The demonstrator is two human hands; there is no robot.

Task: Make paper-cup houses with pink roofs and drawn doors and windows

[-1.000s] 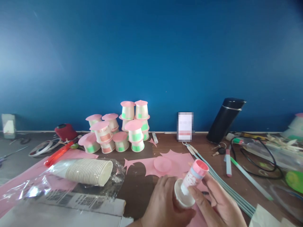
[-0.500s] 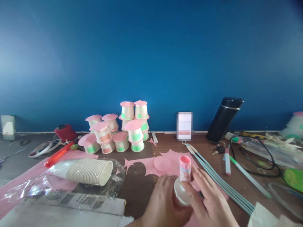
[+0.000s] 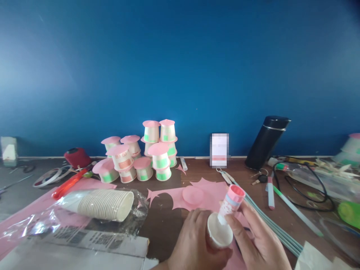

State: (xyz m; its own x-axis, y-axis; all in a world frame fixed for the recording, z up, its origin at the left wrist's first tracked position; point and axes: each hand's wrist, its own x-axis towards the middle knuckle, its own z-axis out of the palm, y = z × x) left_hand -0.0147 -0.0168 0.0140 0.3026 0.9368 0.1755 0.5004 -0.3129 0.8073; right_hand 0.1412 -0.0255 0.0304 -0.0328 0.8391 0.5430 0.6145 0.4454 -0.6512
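Above the brown worktop [image 3: 160,225], your left fingers [image 3: 194,221] hold one white paper cup [image 3: 221,237], your right fingers [image 3: 254,216] one pink-and-white tube [image 3: 231,204]; one clear bag [image 3: 39,225] contains one stack of cups [image 3: 104,204].

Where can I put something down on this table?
Between the wrapped cups and the left hand there's a bare patch of table. A smaller one lies between the white card and the black bottle. The right side is crowded with keys and markers; the left with stacked cups and a red spool.
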